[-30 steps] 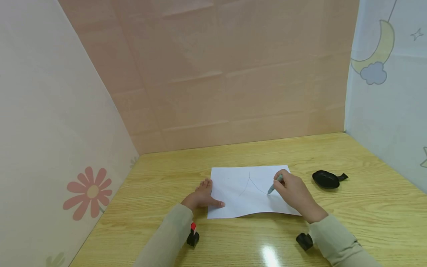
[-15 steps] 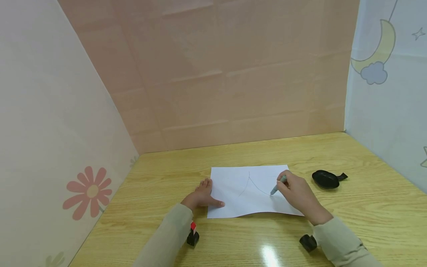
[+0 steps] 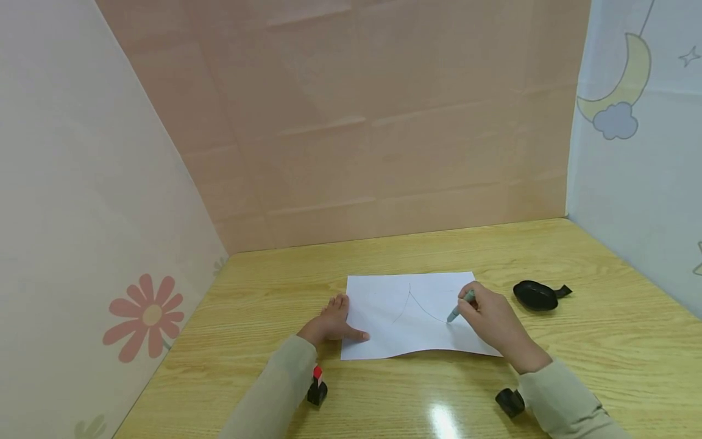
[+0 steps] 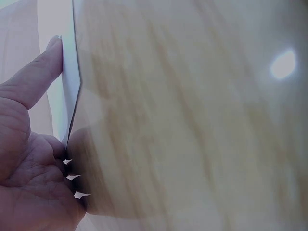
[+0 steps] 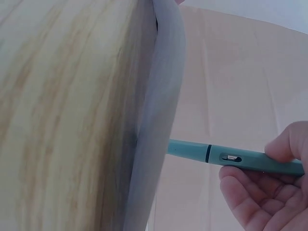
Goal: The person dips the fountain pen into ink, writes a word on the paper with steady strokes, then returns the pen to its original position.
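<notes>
A white sheet of paper (image 3: 378, 314) lies on the wooden table, its near edge lifted in a gentle wave. Thin dark lines branch down from one point near its top. My right hand (image 3: 490, 317) pinches a teal pen (image 5: 231, 157) between thumb and fingers. The pen's tip meets the paper at the lower end of the right-hand line; in the right wrist view the raised paper edge hides that tip. My left hand (image 3: 331, 322) rests at the paper's left edge, thumb extended on top of the sheet, the other fingers spread beside it.
A black oval object with a short tab (image 3: 536, 296) lies on the table right of the paper. Dark wrist-worn devices show beneath both sleeves. A pinkish-brown sheet (image 3: 384, 122) stands behind the table (image 3: 263, 292), with pale decorated walls on both sides.
My right hand and the pen have shifted slightly right and down, and the right-hand line has grown longer behind the tip. The left hand stays where it was.
</notes>
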Motion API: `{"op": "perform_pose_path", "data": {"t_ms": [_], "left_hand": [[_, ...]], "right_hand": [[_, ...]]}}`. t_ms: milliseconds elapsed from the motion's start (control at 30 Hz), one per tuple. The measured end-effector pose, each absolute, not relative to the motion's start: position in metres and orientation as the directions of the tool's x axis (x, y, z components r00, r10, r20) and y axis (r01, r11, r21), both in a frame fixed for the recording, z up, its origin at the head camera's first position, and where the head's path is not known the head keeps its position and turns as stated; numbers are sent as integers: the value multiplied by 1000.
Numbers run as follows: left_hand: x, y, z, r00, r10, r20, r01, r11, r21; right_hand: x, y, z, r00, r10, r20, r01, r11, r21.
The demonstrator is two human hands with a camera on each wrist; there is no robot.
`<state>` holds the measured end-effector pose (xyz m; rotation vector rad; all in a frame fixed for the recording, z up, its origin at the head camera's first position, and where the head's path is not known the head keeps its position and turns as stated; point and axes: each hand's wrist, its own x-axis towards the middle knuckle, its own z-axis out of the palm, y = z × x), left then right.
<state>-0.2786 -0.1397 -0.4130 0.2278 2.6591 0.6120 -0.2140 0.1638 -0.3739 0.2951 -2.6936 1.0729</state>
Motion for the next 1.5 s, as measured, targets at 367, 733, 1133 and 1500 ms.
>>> {"op": "perform_pose_path", "data": {"t_ms": [367, 733, 1133, 1500], "left_hand": [[-276, -140, -411, -906, 242, -348, 70, 895, 441], [-278, -139, -412, -908, 248, -338, 78, 892, 445], [-274, -138, -413, -910, 239, -338, 67, 891, 449], [-275, -137, -411, -912, 227, -342, 52, 891, 451]], "right_hand": [[-212, 167, -378, -936, -75, 344, -293, 708, -643], [-218, 172, -373, -900, -31, 434, -334, 689, -643], [-217, 201, -357, -870, 35, 491, -324, 710, -625], [-214, 237, -348, -852, 135, 506, -255, 737, -626]]}}
